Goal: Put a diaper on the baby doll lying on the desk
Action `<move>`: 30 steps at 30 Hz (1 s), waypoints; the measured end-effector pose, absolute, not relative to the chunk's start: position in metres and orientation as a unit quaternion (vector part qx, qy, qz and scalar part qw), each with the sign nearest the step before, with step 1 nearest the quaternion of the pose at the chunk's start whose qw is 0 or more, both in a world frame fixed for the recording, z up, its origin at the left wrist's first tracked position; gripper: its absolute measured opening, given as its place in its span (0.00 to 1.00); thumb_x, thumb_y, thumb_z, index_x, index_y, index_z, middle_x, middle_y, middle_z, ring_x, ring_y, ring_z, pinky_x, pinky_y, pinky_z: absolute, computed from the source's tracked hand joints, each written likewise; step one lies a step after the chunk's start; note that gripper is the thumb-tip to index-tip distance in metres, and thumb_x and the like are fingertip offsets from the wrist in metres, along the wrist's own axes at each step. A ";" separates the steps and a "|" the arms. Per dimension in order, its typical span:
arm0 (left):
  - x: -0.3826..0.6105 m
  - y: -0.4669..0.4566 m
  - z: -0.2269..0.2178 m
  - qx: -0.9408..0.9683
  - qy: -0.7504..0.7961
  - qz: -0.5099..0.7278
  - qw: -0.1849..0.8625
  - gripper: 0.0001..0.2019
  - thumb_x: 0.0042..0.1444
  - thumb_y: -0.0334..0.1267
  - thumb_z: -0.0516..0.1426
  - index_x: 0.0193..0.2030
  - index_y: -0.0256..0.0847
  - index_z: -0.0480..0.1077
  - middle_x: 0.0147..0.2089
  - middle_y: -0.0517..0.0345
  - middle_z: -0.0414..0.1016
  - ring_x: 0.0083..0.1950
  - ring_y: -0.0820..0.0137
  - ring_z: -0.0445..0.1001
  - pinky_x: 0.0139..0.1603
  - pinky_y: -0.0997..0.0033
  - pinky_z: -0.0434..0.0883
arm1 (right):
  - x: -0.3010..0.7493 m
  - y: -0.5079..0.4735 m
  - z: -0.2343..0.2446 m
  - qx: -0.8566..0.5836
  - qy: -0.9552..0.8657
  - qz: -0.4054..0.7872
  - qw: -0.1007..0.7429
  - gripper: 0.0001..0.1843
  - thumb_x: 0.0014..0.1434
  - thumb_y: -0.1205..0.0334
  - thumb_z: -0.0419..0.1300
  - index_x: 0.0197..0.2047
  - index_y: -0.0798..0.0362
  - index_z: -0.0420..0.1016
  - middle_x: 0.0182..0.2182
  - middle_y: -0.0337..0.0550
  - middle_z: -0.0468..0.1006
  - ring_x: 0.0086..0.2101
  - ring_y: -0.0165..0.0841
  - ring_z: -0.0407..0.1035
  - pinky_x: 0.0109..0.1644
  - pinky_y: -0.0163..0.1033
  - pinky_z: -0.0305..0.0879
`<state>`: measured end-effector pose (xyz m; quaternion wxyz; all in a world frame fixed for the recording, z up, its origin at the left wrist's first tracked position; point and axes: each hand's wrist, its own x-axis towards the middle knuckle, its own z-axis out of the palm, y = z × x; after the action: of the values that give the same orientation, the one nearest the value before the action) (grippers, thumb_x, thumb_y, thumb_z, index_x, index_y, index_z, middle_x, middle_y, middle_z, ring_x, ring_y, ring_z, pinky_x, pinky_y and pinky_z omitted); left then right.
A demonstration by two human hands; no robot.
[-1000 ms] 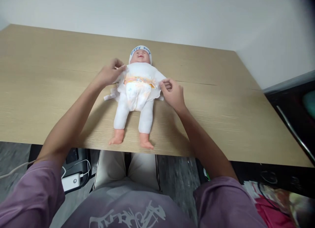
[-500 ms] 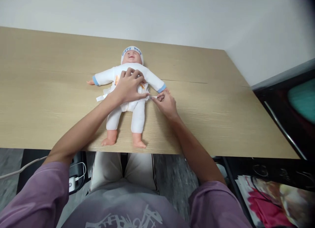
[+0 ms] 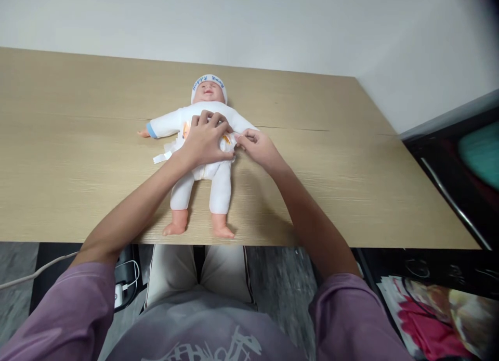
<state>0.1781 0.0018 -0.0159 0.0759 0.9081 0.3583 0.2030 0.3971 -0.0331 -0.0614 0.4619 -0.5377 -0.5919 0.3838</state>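
Observation:
A baby doll point(image 3: 207, 108) in a white suit and cap lies on its back, feet toward me. Around its waist is a white diaper point(image 3: 208, 169) with orange print, partly hidden under my hands. My left hand point(image 3: 208, 140) is arched over the diaper's front, thumb and fingertips pressing it against the doll's belly. At the diaper's side edge on the right, my right hand point(image 3: 256, 146) is closed in a pinch on the tab there; its fingers cover most of it. On the left, the other white tab point(image 3: 162, 157) sticks out loose over the tabletop.
The doll lies on a wooden table point(image 3: 331, 184) against a pale wall point(image 3: 234, 28). A dark cabinet point(image 3: 460, 168) stands along the right side. Below the table are a white charger point(image 3: 119, 295) with cable at left and a pink item point(image 3: 429, 324) at right.
My right hand has moved up and inward, bringing its pinch against the diaper's side and covering the doll's hand. My left hand stays over the diaper's front.

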 end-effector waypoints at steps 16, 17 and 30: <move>0.166 0.016 -0.017 0.898 0.322 0.249 0.166 0.43 0.55 0.55 0.75 0.74 0.42 0.71 0.73 0.39 0.77 0.75 0.33 0.69 0.77 0.30 0.65 | 0.359 -0.086 -0.076 -0.447 -0.761 0.115 0.456 0.33 0.84 0.37 0.47 0.79 0.44 0.73 0.78 0.52 0.73 0.78 0.51 0.66 0.85 0.67 0.59; 0.163 0.017 -0.016 0.894 0.304 0.268 0.190 0.44 0.56 0.56 0.75 0.75 0.43 0.69 0.74 0.39 0.77 0.75 0.36 0.72 0.76 0.32 0.67 | 0.359 -0.085 -0.078 -0.442 -0.762 0.123 0.457 0.34 0.84 0.37 0.46 0.80 0.43 0.72 0.79 0.51 0.72 0.79 0.50 0.64 0.86 0.67 0.59; 0.029 0.012 -0.067 0.767 0.528 0.342 0.126 0.20 0.73 0.59 0.60 0.54 0.45 0.73 0.59 0.42 0.81 0.61 0.50 0.76 0.69 0.44 0.73 | 0.344 -0.066 -0.028 -0.441 -0.742 0.071 0.501 0.24 0.84 0.38 0.52 0.65 0.43 0.80 0.60 0.49 0.85 0.59 0.48 0.78 0.71 0.59 0.75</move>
<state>0.0294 0.0125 -0.0674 0.1259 0.7674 0.5275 0.3421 0.3444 -0.0657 -0.0275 0.5006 -0.4408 -0.7416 0.0713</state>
